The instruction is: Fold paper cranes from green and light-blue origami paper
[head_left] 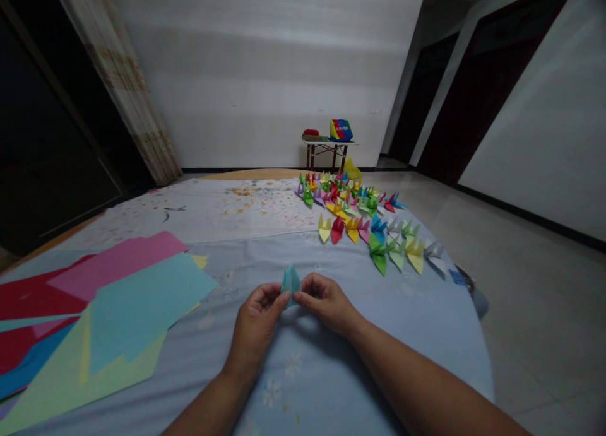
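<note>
Both my hands meet over the pale blue cloth (pixel 331 373) near the table's front. My left hand (pixel 258 319) and my right hand (pixel 326 303) each pinch one side of a small folded light blue paper piece (pixel 290 281), which stands up between the fingertips. Fingers of both hands are curled and pressed on the paper. A loose stack of colored paper sheets (pixel 118 310) lies to the left of my left hand, with teal, pink, red and light green sheets on top.
Several folded paper cranes (pixel 374 224) in many colors stand in rows at the right back of the table. A white patterned cloth (pixel 213 209) covers the far part. A small table (pixel 329 147) with a colorful box stands by the far wall. Tiled floor lies right.
</note>
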A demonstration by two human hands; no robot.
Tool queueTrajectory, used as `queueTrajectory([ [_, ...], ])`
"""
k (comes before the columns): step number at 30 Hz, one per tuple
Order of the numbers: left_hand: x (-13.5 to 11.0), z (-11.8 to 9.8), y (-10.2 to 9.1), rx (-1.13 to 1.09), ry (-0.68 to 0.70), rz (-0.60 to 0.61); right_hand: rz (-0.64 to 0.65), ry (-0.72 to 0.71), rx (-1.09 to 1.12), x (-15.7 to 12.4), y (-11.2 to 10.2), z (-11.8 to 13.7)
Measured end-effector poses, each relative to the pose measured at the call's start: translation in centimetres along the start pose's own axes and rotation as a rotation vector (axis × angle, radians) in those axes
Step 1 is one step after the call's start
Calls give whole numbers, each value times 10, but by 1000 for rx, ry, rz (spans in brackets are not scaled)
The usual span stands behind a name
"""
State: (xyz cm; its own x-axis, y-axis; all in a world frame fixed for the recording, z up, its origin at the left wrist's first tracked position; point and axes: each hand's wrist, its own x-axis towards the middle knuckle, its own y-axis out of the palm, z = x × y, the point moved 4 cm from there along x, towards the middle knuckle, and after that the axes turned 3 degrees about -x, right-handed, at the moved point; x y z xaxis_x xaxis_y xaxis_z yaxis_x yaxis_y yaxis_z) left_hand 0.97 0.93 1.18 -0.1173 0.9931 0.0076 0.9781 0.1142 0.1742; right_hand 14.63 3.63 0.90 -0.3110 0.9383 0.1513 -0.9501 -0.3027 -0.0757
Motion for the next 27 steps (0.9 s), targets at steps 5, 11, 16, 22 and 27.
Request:
queueTrajectory([
  [5, -2, -6, 1, 22, 141, -18, 14, -19, -22, -1, 1, 3],
  [11, -5, -6, -1, 217, 197, -7, 22, -40, -36, -1, 0, 3],
  [16, -5, -4, -3, 262, 211, 5, 38, -48, -61, -1, 0, 1],
  [22, -5, -3, -3, 256, 208, 36, 43, -50, -85, -2, 0, 5],
  [27, -5, -6, -2, 288, 248, 49, 33, -71, -132, -3, 1, 9],
])
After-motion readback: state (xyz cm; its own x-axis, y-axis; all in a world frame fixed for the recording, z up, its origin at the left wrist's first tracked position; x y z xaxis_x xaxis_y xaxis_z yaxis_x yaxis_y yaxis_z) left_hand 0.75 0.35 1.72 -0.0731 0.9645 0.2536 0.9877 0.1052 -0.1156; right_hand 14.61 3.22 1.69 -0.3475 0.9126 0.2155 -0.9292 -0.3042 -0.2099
